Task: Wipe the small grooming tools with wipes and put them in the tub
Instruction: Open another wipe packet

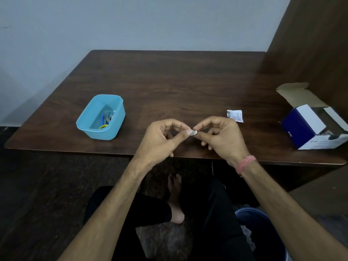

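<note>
Well left of the pinch stood the blue tub [100,117], grooming tools [106,120] already inside. The left hand [162,140] and right hand [222,136] each pinched one small white wipe [194,132] between them, seemingly unfolding it. Next called for a tool; open table [178,81] lay beyond, its near edge just below, and the torn sachet [235,115] lay just right.

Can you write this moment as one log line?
left hand + right hand: pinch small white wipe | blue tub: tools inside | torn sachet: on table

Dark wooden table [169,81]; pale wall [131,21] behind; blue bin [263,232] on floor at lower right.
</note>
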